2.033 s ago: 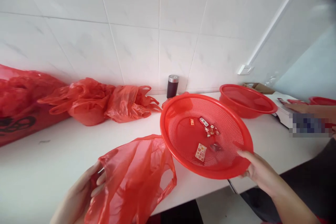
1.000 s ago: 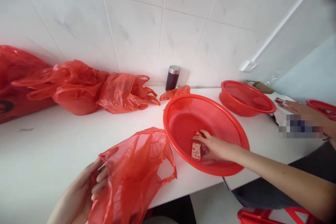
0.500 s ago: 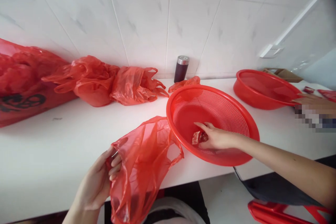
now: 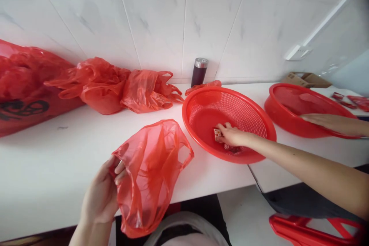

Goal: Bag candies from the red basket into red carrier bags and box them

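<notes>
My left hand (image 4: 103, 190) is closed on the edge of a thin red plastic bag (image 4: 152, 173), which hangs over the table's front edge with its mouth spread. Inside a large red colander (image 4: 198, 138), my right hand (image 4: 232, 135) has its fingers closed on a small packet (image 4: 218, 135) with a white, red-patterned face. Beneath the palm lie a few more small dark red packets (image 4: 235, 149), partly hidden by the hand.
Stuffed red bags (image 4: 100, 88) line the wall at left. Behind the colander stands a dark tumbler (image 4: 198, 73). At right, a co-worker's hand (image 4: 325, 121) rests on a red basin (image 4: 282, 113). A cardboard box (image 4: 307, 80) and a red stool (image 4: 300, 228) are farther right.
My right hand has closed its fingers on the patterned packet. The bag's mouth has shifted left, away from the colander. The co-worker's hand and the basin have moved nearer.
</notes>
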`<state>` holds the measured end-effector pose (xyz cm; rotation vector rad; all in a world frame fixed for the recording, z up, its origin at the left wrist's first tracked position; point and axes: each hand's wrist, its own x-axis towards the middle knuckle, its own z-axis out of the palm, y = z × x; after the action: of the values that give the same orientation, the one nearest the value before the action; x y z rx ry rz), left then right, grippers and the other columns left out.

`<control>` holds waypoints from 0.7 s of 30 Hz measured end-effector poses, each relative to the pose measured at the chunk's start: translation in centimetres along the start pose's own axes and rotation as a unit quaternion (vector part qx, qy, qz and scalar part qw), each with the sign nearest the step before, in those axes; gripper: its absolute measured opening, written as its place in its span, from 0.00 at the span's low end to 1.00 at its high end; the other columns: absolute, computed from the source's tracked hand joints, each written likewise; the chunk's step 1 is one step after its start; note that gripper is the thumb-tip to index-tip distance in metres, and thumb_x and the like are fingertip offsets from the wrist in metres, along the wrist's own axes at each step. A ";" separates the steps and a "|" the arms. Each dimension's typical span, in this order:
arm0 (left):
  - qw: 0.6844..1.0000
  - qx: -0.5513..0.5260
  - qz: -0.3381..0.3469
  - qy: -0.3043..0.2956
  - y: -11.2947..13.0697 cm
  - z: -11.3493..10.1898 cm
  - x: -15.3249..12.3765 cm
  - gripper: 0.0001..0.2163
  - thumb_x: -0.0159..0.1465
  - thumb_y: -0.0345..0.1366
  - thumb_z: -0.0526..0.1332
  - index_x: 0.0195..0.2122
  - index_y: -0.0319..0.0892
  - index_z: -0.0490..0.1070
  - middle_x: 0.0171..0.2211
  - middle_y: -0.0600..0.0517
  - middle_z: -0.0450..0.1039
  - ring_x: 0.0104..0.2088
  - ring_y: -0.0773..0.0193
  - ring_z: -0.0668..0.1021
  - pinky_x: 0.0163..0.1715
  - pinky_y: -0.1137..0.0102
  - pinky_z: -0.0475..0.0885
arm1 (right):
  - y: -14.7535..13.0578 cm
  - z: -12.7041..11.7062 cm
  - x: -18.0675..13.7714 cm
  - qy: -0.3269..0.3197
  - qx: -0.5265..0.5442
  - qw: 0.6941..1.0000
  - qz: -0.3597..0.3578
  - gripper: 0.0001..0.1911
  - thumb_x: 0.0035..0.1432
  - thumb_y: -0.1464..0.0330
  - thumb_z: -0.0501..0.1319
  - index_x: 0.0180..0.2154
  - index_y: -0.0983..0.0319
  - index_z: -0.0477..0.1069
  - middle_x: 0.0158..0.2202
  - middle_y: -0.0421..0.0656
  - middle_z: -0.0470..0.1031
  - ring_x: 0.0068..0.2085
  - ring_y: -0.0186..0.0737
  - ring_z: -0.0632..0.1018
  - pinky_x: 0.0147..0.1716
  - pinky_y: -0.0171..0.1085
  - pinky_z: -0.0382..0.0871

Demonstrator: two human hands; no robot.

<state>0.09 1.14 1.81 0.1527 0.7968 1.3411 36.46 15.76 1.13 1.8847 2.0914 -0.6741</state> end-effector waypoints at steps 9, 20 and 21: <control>0.999 -0.008 0.044 0.020 -0.6 1.1 0.0 0.08 0.61 0.28 0.56 0.25 0.41 0.61 0.19 0.58 0.58 0.15 0.76 0.63 0.14 0.81 0.67 | 1.2 -2.1 2.4 0.013 0.134 0.991 -0.013 0.19 0.49 0.75 0.63 0.44 0.60 0.64 0.36 0.43 0.73 0.31 0.37 0.77 0.26 0.33 0.71; 0.994 -0.109 -0.003 -0.028 -1.7 5.2 0.1 0.18 0.71 0.36 0.42 0.28 0.40 0.64 0.20 0.58 0.61 0.14 0.78 0.64 0.14 0.85 0.67 | -7.6 -7.8 -4.2 0.272 0.296 0.883 -0.243 0.13 0.52 0.65 0.63 0.37 0.56 0.60 0.37 0.37 0.72 0.38 0.37 0.76 0.34 0.34 0.70; 0.991 -0.131 -0.021 -0.028 -1.9 5.6 0.1 0.18 0.71 0.38 0.42 0.28 0.40 0.64 0.20 0.58 0.62 0.14 0.79 0.64 0.15 0.85 0.67 | -9.7 -6.9 -5.0 0.302 0.318 0.857 -0.271 0.12 0.54 0.65 0.62 0.38 0.56 0.59 0.37 0.36 0.71 0.38 0.37 0.76 0.35 0.35 0.71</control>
<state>4.95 2.66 4.85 -0.0341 0.5682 1.3828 28.45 14.19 11.13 1.9825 3.1908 -1.1199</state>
